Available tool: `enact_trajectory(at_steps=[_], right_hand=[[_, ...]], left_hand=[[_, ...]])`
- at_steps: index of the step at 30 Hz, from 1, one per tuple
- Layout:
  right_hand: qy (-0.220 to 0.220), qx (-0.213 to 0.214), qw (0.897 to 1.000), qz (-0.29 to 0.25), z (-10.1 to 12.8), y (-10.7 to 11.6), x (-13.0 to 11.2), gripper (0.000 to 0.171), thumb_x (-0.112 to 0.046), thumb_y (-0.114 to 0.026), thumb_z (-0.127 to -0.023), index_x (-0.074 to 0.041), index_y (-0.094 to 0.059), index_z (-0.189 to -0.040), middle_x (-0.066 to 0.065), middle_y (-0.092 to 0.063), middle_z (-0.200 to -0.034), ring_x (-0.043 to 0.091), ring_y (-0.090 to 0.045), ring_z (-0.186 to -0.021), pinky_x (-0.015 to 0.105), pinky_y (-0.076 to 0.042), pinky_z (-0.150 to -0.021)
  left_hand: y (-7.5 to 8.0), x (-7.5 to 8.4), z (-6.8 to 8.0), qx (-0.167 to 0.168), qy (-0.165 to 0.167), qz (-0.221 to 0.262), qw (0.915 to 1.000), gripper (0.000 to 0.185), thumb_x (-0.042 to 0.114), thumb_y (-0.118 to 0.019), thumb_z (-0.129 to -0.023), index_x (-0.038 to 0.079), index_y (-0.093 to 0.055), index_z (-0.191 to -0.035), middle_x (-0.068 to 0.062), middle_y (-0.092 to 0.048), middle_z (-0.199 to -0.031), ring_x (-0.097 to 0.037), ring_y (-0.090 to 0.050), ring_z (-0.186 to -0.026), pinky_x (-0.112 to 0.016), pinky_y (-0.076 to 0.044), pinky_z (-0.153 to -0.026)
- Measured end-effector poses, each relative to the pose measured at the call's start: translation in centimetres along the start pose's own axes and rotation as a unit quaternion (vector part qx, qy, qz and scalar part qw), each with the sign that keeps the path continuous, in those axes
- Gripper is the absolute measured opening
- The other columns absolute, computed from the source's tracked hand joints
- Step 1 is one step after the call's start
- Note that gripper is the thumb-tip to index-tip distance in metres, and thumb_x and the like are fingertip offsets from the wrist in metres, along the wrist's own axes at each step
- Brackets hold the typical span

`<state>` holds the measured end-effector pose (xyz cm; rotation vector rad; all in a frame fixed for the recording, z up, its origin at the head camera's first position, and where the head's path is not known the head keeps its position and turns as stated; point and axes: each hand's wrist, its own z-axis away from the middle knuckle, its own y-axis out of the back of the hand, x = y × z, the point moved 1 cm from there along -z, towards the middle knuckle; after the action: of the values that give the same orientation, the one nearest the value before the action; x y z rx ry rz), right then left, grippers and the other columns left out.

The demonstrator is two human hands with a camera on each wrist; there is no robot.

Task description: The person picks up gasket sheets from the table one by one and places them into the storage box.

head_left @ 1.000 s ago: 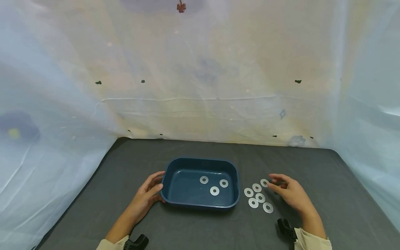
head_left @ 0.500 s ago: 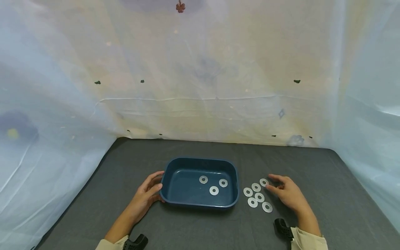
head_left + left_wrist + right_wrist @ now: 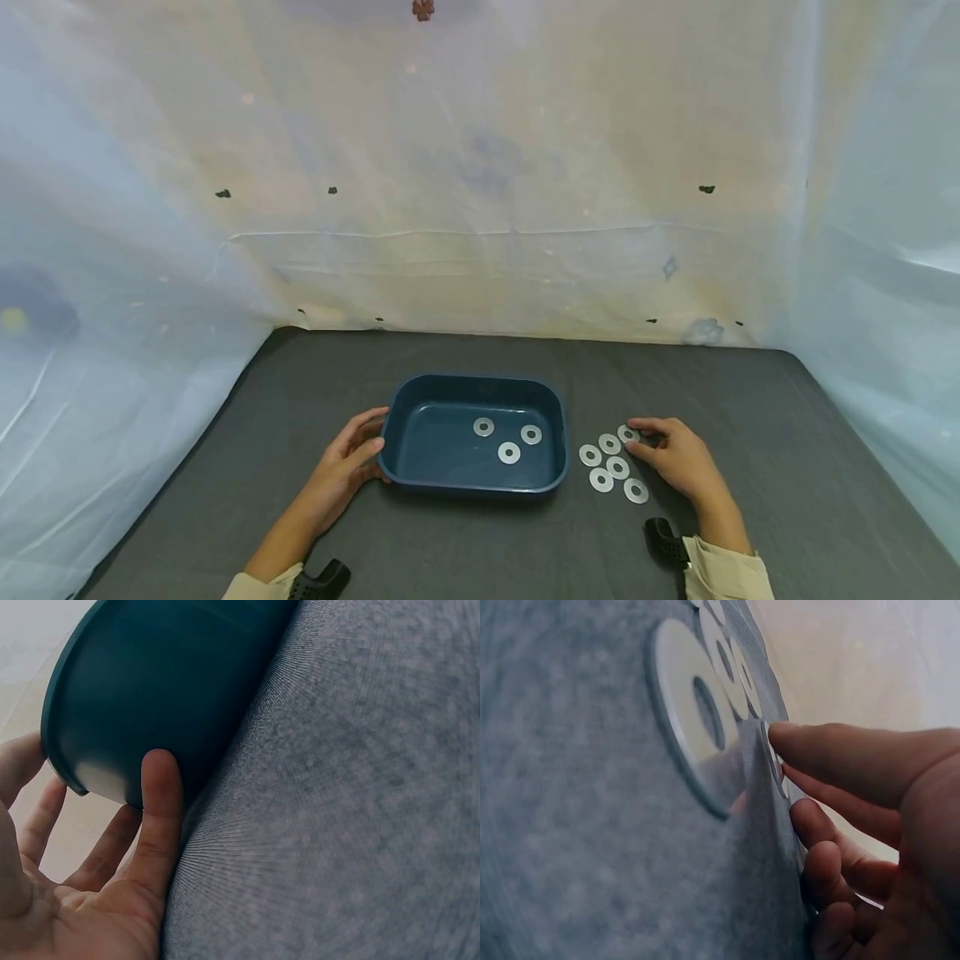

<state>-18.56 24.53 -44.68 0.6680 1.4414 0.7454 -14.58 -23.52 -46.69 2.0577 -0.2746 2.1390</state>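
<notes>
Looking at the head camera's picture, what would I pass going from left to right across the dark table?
Left hand → blue tray with three washers inside → cluster of washers on the table → right hand.

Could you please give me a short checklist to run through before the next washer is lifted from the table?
1. Left hand steadies the tray, thumb against its wall: ok.
2. Right hand is at the far washer, fingers touching its edge: ok.
3. Washer firmly pinched between thumb and finger: cannot tell; it lies flat on the mat.
4. Other loose washers lie apart from the fingers, five nearby: ok.
5. Tray has free floor beside its three washers: ok.
6. Path from washer to tray is unobstructed: ok.
</notes>
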Motion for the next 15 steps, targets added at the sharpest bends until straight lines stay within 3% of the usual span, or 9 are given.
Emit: enact_trajectory(at_steps=[9, 15], right_hand=[[-0.007, -0.004, 1.000, -0.003, 0.01, 0.04, -0.29, 0.034, -0.024, -0.080, -0.085, -0.008, -0.073, -0.113, 0.014, -0.061, -0.105, 0.017, -0.048, -0.076, 0.031, -0.037, -0.065], [-0.019, -0.015, 1.000, 0.014, 0.09, 0.20, -0.45, 0.036, -0.027, -0.080, -0.084, -0.008, -0.072, -0.115, 0.015, -0.063, -0.111, 0.023, -0.057, -0.093, 0.038, -0.042, -0.076]], left_hand=[[-0.03, 0.18, 0.14, 0.003, 0.002, -0.003, 1.0000, 0.051, 0.021, -0.044, -0.108, 0.014, -0.027, -0.155, -0.010, -0.040, -0.147, -0.014, -0.062, -0.105, -0.039, -0.057, -0.077], [-0.04, 0.18, 0.11, 0.002, 0.004, -0.002, 1.0000, 0.051, 0.021, -0.044, -0.108, 0.014, -0.027, -0.155, -0.004, -0.042, -0.144, -0.014, -0.061, -0.105, -0.039, -0.056, -0.077]])
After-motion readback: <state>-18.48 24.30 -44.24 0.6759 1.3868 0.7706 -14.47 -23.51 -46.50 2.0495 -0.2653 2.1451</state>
